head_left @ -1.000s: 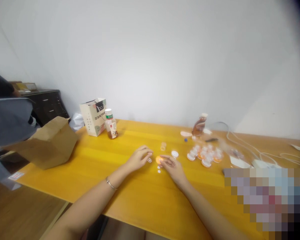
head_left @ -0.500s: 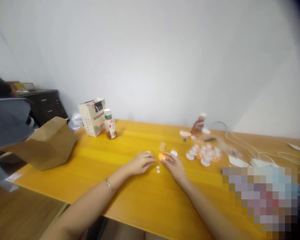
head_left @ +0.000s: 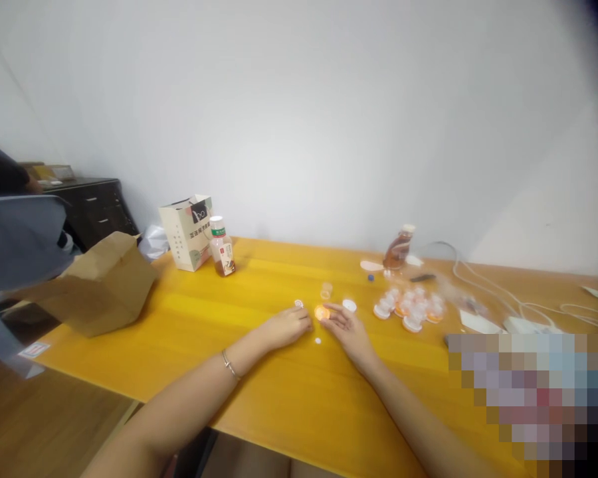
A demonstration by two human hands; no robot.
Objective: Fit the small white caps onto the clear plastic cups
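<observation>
Between the thumb and fingers of my right hand (head_left: 346, 332) is a round orange cap (head_left: 321, 313), held just above or at the tabletop. My left hand (head_left: 288, 328) is to the left of it, its fingers curled together; whatever they pinch is hidden. A small white disc (head_left: 317, 341) lies on the table between my hands, nearer to me. Just beyond my left fingers sits a white disc with a dark pattern (head_left: 299, 303). A small clear cup (head_left: 325, 290) and a white lid (head_left: 349, 305) are behind the orange cap.
To the right is a cluster of small clear cups with white and orange lids (head_left: 412, 307). Behind it stand a brown bottle (head_left: 399, 247), a pink spoon-like piece (head_left: 371, 265) and cables (head_left: 488, 282). A labelled bottle (head_left: 224, 249), paper bag (head_left: 185, 236) and open cardboard box (head_left: 112, 285) occupy the left.
My left fingers have curled in, and one of the two small white discs between my hands no longer shows. My right hand still holds the orange cap in nearly the same place.
</observation>
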